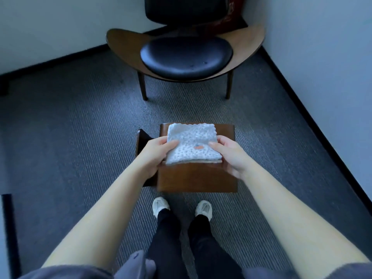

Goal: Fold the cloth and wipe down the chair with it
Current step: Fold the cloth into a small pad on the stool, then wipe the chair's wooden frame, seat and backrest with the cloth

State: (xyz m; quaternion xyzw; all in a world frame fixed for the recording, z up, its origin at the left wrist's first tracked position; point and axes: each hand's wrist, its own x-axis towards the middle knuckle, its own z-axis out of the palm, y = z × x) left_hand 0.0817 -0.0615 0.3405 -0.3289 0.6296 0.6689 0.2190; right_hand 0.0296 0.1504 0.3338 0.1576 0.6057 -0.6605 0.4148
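Folded white speckled cloth (192, 142) at frame centre, above small brown wooden stool (198, 178). Left hand (156, 155) grips its left edge, right hand (231, 156) grips its right edge. Black-cushioned wooden shell chair (186, 55) stands upper centre on grey carpet (70, 127).

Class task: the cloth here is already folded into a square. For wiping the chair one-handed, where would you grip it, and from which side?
Probably take the folded cloth along its near edge, where the layers show stacked, coming from the person's side with the right hand, thumb on top. That pins the layers together and leaves the flat underside free.
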